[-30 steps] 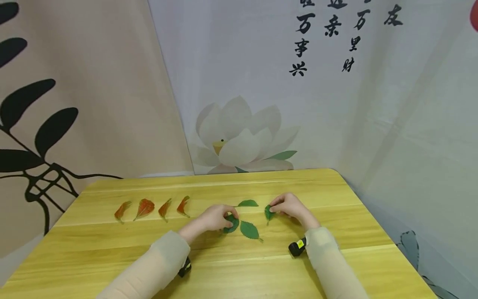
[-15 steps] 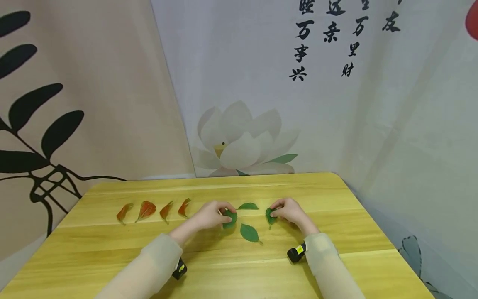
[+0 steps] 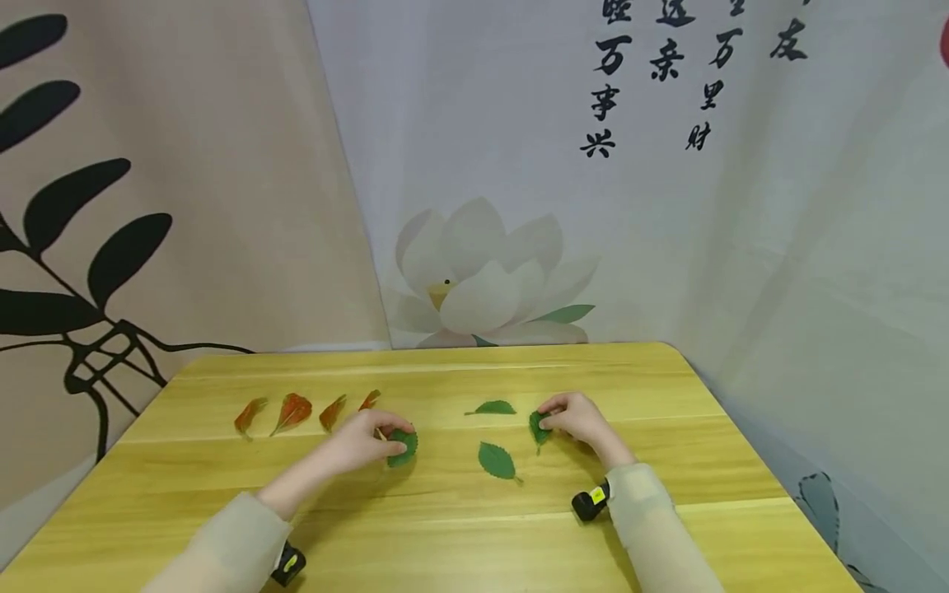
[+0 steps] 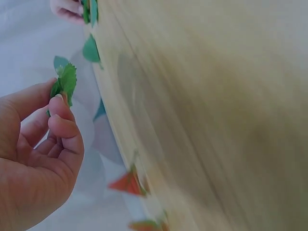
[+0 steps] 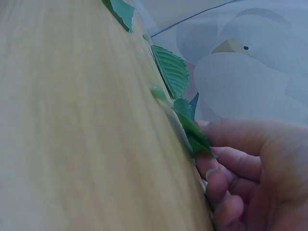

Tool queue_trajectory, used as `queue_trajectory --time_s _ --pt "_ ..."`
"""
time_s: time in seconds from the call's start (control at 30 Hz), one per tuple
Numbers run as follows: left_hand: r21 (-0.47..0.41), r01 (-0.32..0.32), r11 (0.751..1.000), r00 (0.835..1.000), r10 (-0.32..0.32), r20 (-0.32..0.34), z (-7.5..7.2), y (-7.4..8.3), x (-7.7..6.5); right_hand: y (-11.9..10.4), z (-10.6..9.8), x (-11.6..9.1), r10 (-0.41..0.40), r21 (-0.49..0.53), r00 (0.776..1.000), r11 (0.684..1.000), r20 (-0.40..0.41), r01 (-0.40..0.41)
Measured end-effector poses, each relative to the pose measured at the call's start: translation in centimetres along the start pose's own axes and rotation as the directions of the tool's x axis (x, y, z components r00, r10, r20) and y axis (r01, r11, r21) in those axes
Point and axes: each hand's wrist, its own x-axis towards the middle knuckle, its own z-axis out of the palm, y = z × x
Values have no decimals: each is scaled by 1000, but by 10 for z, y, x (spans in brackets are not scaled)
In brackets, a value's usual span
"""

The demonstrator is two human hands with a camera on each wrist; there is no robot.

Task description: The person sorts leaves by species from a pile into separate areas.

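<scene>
Between thumb and fingers my left hand (image 3: pixel 365 439) pinches a green leaf (image 3: pixel 404 449), held above the table left of the other green leaves. The left wrist view shows this leaf (image 4: pixel 67 81) upright at the fingertips, with its toothed edge. My right hand (image 3: pixel 582 418) pinches another green leaf (image 3: pixel 539 428) low at the table, its stem toward me. Two more green leaves lie between the hands: one farther back (image 3: pixel 495 408), one nearer (image 3: pixel 497 460). Past my left hand, a red-orange leaf (image 3: pixel 369 399) is partly hidden by the fingers.
More red-orange leaves lie in a row at the back left of the wooden table (image 3: pixel 474 535), among them a broad one (image 3: pixel 294 409). A printed curtain (image 3: pixel 489 165) hangs behind the table. Each wrist wears a small black camera, such as the right one (image 3: pixel 590 502).
My left hand has lifted its green leaf and carried it left, toward the red-orange leaves. The right hand keeps its leaf in nearly the same place.
</scene>
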Motion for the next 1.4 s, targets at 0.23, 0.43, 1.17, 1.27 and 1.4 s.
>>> queue_trajectory --time_s 0.23,0.43,1.17,1.27,1.4 --pt "18 54 998 998 -54 -21 -21 -20 -41 2 -1 1 -15 0 1000 1000 15 15" --pt "-51 120 991 992 -121 -24 -36 -43 -66 1 0 1 -10 -9 1000 1000 18 10" --pt "77 206 975 977 -201 -71 -57 -83 -79 -1 1 2 1 -10 999 1000 42 -1" --pt "54 219 974 975 -216 -48 -58 -85 -78 -1 1 1 -2 -17 999 1000 34 2" --pt "20 217 976 976 -217 -32 -58 -86 -77 -2 2 0 -12 -29 1000 1000 20 12"
